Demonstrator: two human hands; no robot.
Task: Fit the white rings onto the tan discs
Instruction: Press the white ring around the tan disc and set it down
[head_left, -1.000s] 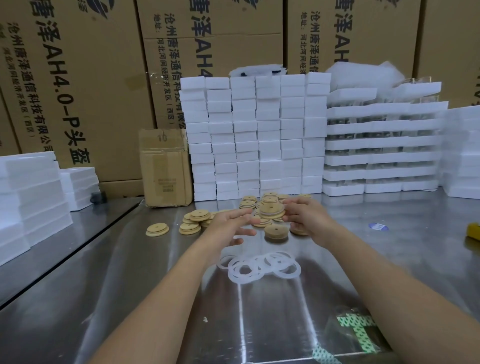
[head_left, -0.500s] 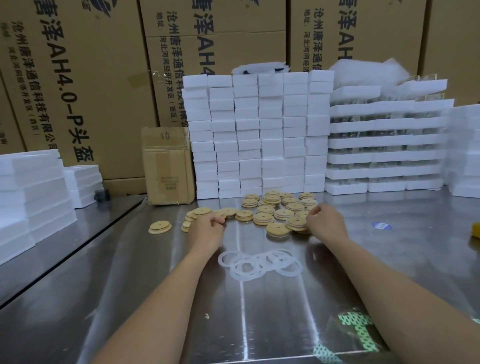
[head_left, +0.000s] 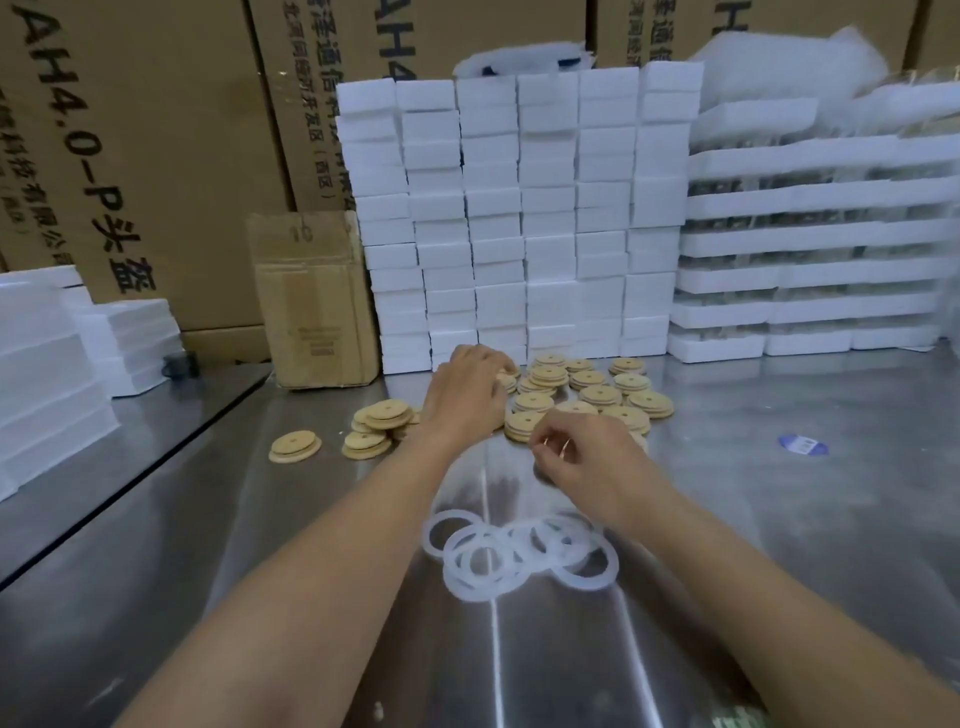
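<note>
Several tan discs (head_left: 597, 396) with centre holes lie clustered on the steel table (head_left: 779, 519), some stacked. More discs (head_left: 378, 415) sit to their left, and one pair (head_left: 294, 447) lies apart. A loose pile of white rings (head_left: 519, 553) lies nearer to me. My left hand (head_left: 467, 400) reaches over the cluster's left edge, its fingers curled down onto a disc there. My right hand (head_left: 584, 460) hovers just in front of the cluster, above the rings, with its fingers curled. Nothing shows in its grip.
Stacks of white foam boxes (head_left: 519, 218) stand right behind the discs, with more at the right (head_left: 810, 249) and left (head_left: 47, 374). A small cardboard carton (head_left: 311, 301) stands at the back left. A blue sticker (head_left: 802, 445) lies to the right.
My left hand has moved forward from the near discs to the cluster's far left edge. My right hand has drawn back from the discs toward the rings. The view has tilted down and closer.
</note>
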